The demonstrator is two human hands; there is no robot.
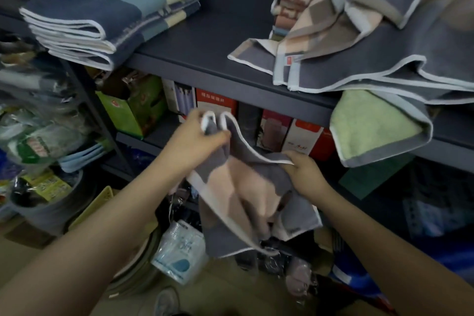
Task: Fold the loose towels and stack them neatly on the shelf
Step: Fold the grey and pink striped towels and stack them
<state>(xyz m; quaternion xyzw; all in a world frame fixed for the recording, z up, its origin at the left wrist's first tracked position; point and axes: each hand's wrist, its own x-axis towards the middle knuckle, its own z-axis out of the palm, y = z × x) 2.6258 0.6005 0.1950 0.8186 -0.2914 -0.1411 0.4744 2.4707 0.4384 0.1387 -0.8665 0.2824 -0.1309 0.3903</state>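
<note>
Dark shelf (230,69) behind, grey-pink towel (246,187) hanging between both grips

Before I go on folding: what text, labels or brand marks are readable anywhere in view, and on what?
Nothing reads for certain.
Red-and-white box under the shelf: one line of Chinese characters, too blurred.
Red-and-white carton: red marks, unreadable.
Green box: round red logo, illegible.
Plastic packet on floor: blurred print.
Hanging towel tag: red mark, too small.

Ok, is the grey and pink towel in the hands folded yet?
Not yet. The grey and pink towel hangs loose and crumpled between the left hand and right hand, each gripping an edge.
</note>
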